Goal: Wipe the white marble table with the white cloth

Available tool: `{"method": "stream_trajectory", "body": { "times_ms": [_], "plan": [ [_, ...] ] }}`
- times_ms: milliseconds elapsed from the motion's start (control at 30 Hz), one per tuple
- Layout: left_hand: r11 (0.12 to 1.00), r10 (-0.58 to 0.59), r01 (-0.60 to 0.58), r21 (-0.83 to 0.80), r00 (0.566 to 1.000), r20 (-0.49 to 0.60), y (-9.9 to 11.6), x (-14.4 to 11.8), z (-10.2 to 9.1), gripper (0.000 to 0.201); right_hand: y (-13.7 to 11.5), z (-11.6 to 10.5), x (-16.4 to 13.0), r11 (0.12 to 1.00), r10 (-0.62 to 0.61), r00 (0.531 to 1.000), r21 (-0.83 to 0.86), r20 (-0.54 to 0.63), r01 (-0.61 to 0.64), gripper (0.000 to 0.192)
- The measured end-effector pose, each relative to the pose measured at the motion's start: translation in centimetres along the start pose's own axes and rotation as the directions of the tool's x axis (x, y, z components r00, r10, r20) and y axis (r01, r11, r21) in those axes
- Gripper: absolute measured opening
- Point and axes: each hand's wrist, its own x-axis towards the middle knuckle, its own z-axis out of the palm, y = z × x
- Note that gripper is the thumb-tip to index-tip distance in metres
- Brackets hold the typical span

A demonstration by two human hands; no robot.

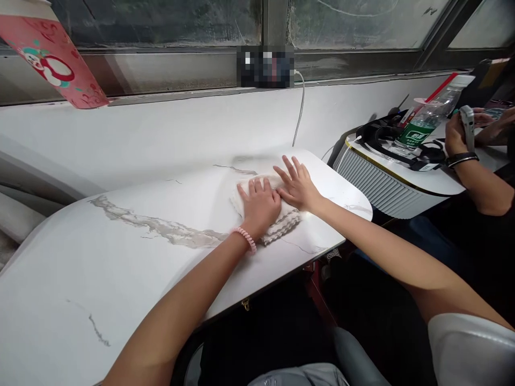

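The left hand (260,203) lies flat, palm down, fingers held loosely together and pointing away from the body, pressing on a folded white cloth with a scalloped, ribbed edge (281,225). A pink beaded bracelet (246,238) circles that wrist. Just beside it, touching at the thumb side, the right hand (298,185) also rests flat on the same cloth, its fingers spread wider and angled toward the upper left; neither hand grips anything, both simply press down. The cloth sits near the far right end of a white marble-patterned tabletop with grey veins (120,257), close to the table's rounded corner, and its layered edge shows below the two palms. Behind the table runs a white wall ledge (161,128) under a grimy window with a dark metal frame (161,21), and a white cable (300,107) hangs down from the sill toward the table. At the upper left, a pink paper cup printed with a snowman (52,59) leans in tilted. To the right, well apart from the cloth, stands a white ribbed device with a gold rim (386,182), bearing black cords and a clear plastic bottle with a green label (426,120). Another person's hand (456,134), wearing a dark wristband, holds something grey and narrow there.
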Motion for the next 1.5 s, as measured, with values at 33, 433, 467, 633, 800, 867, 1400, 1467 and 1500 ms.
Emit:
{"method": "stream_trajectory", "body": {
  "times_ms": [33,433,467,633,800,867,1400,1467,1500],
  "plan": [
    [1.000,-0.007,0.007,-0.005,1.000,-0.010,-0.5,0.9,0.1,0.056,0.0,0.4,1.0,1.000,-0.002,1.000,-0.018,0.010,0.002,0.059],
    [0.997,-0.056,0.052,-0.060,0.996,-0.062,-4.0,10.0,1.4,0.050,1.9,1.7,12.2,0.997,-0.072,0.965,0.053,0.253,0.061,0.044],
    [0.996,-0.072,0.068,-0.061,0.995,-0.071,-4.1,10.6,1.5,0.050,2.0,2.1,12.8,0.994,-0.064,0.972,0.098,0.228,0.043,0.044],
    [0.992,-0.112,0.107,-0.062,0.989,-0.093,-4.2,12.2,1.9,0.049,2.9,4.5,13.9,0.964,0.019,0.997,0.263,0.080,-0.040,0.050],
    [0.994,-0.100,0.095,-0.056,0.991,-0.091,-4.1,12.2,1.9,0.050,3.4,5.1,13.3,0.969,-0.013,0.995,0.246,0.094,-0.010,0.054],
    [0.994,-0.097,0.093,-0.052,0.992,-0.077,-3.8,11.8,1.8,0.051,3.4,5.1,12.8,0.976,-0.014,0.997,0.216,0.082,-0.004,0.054],
    [0.997,0.037,-0.041,-0.064,0.998,-0.053,1.9,4.1,1.2,0.051,2.6,1.3,1.6,0.992,0.107,0.994,0.069,-0.017,-0.106,0.048],
    [0.994,0.083,-0.086,-0.067,0.995,-0.052,2.5,2.4,0.9,0.051,1.9,0.7,-0.5,0.991,0.122,0.992,0.054,-0.034,-0.120,0.048],
    [0.992,0.105,-0.108,-0.064,0.993,-0.052,2.7,1.4,0.7,0.051,1.5,0.5,-1.6,0.992,0.119,0.992,0.042,-0.045,-0.117,0.048]
  ]
}}
